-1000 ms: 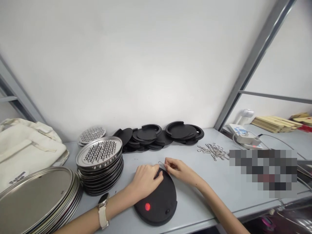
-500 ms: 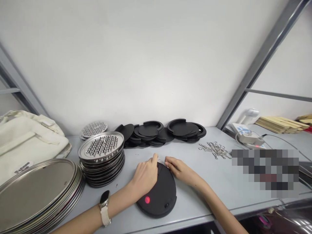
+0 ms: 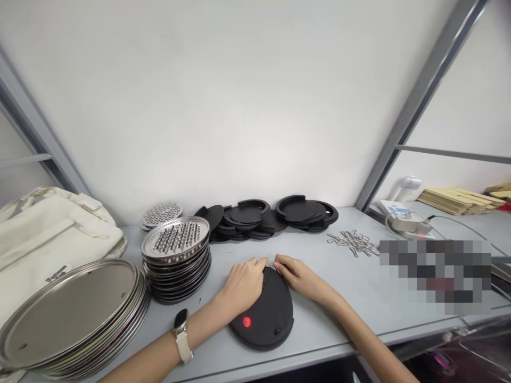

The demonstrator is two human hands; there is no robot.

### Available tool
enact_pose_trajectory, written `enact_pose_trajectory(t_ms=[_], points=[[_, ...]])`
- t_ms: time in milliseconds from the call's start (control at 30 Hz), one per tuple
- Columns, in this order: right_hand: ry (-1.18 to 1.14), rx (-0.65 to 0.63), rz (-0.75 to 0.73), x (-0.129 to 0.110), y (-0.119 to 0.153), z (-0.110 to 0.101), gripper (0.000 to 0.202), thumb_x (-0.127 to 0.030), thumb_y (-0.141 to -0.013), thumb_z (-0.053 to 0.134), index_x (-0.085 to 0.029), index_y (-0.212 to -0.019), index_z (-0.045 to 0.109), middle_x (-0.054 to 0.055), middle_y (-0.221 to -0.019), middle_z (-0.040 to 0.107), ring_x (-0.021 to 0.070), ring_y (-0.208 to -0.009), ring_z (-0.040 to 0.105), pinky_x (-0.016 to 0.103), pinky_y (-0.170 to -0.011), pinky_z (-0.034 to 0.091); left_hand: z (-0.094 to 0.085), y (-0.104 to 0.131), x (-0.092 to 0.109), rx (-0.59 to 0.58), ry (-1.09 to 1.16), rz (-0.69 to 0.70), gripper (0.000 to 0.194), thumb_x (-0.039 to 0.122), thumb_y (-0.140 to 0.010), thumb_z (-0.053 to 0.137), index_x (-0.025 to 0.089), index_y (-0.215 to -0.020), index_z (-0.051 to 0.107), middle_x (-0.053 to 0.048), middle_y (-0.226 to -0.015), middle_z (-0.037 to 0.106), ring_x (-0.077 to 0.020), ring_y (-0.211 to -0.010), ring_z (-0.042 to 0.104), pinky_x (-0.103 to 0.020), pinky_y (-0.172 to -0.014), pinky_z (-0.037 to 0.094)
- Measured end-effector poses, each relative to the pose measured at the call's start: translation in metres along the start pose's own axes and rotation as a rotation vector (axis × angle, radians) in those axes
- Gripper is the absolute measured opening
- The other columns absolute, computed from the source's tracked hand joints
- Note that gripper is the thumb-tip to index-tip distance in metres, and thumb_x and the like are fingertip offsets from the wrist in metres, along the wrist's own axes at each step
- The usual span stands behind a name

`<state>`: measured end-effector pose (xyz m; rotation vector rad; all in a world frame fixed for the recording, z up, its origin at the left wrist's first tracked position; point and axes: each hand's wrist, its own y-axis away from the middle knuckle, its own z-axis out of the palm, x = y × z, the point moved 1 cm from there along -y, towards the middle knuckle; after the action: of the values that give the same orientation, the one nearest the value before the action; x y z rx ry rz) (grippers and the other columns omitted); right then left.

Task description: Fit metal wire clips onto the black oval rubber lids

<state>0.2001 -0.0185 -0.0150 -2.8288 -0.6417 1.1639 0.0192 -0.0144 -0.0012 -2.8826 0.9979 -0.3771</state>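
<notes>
The right hand (image 3: 300,279) pinches a wire clip (image 3: 271,264); it could slip if the left hand (image 3: 244,285), grip unclear, shifts the black disc (image 3: 266,316).

The left hand (image 3: 245,285), palm down, nearly meets the pinching right hand (image 3: 298,275) at the fingertips (image 3: 264,261), forearms (image 3: 351,322) slanting apart below the grip.

on the worktop (image 3: 335,314), a disc (image 3: 263,324) lies under the left grip (image 3: 244,287); left of that grip, grater stack (image 3: 175,260) and tray stack (image 3: 75,308); behind it, holders (image 3: 295,210); right of the right grip (image 3: 297,274), wire hooks (image 3: 354,243).
</notes>
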Motion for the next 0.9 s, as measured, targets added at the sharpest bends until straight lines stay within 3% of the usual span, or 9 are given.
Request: enact_pose_trajectory(t_ms=[733, 900], points=[[-0.097, -0.035, -0.014, -0.0023, 0.0051, 0.0018, 0.028, -0.037, -0.093, 0.038, -0.020, -0.072, 0.038, -0.006, -0.062, 0.037, 0.0096, -0.057, 0.033, 0.021, -0.052, 0.028, 0.0060, -0.0005, -0.0034, 0.062, -0.035, 0.073, 0.027, 0.018, -0.092, 0.030, 0.019, -0.109, 0.051, -0.005, -0.093, 0.062, -0.0216, -0.080, 0.061, -0.031, -0.065, 0.043], [-0.070, -0.040, -0.016, -0.0020, 0.0040, 0.0021, 0.026, -0.035, -0.093, 0.038, -0.019, -0.071, 0.038, -0.006, -0.061, 0.037, 0.0095, -0.057, 0.032, 0.021, -0.052, 0.028, 0.0031, 0.0006, 0.0003, 0.074, -0.008, 0.067, 0.025, 0.028, -0.094, 0.031, 0.021, -0.106, 0.052, -0.005, -0.093, 0.063, -0.0219, -0.080, 0.061, -0.032, -0.066, 0.043]])
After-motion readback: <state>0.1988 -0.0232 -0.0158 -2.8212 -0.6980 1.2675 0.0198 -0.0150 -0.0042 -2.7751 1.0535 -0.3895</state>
